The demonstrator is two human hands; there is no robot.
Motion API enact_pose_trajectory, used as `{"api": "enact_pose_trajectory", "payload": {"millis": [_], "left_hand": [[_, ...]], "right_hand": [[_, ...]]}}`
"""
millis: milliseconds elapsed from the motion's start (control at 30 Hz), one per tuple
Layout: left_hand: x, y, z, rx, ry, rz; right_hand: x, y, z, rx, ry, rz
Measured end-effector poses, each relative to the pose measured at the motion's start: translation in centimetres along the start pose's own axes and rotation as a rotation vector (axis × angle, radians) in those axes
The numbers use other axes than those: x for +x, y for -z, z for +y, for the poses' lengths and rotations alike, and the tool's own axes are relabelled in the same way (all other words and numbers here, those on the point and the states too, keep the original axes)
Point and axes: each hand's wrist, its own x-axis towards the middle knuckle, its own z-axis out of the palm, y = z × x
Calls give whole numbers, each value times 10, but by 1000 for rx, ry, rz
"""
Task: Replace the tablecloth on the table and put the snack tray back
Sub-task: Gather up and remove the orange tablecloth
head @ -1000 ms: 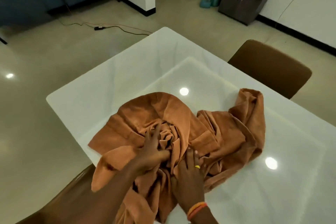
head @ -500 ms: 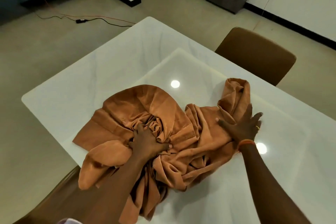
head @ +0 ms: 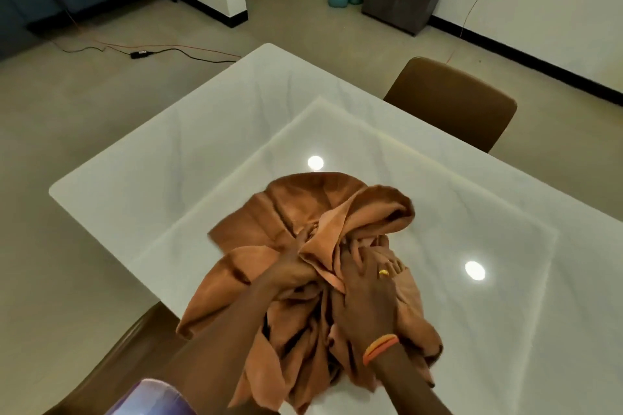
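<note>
Orange-brown tablecloth [head: 303, 212] is being bunched in crumpled heap on white table [head: 209, 131], at its near edge. Fold at heap centre is being gripped by left hand [head: 293, 271], fingers curled into cloth. Right hand [head: 365, 283] is being pressed onto heap just beside left hand, fingers buried in folds; grip cannot be told. 2 brown chairs are being seen: chair [head: 451, 101] at table far side, another chair [head: 111, 367] at near side.

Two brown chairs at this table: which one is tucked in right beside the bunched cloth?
The chair at the near left edge, beside the orange-brown cloth both hands grip. The other chair stands at the far right side, well apart.
</note>
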Motion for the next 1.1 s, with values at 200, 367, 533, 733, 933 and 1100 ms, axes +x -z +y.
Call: {"api": "enact_pose_trajectory", "payload": {"millis": [200, 367, 533, 733, 933, 1100], "left_hand": [[-45, 67, -26, 595, 111, 507], [-69, 60, -32, 450, 380, 334], [-69, -3, -17, -1, 195, 206], [-45, -21, -26, 315, 352, 446], [-37, -18, -32, 338, 295, 482], [-36, -15, -29, 378, 193, 390]], "right_hand": [[-32, -19, -21, -202, 64, -242], [-29, -21, -33, -276, 149, -305], [-37, -16, -44, -348, 239, -353], [-62, -3, -34, 38, 437, -426], [-72, 14, 34, 328, -231, 152], [-60, 14, 52, 846, -707, -215]]}}
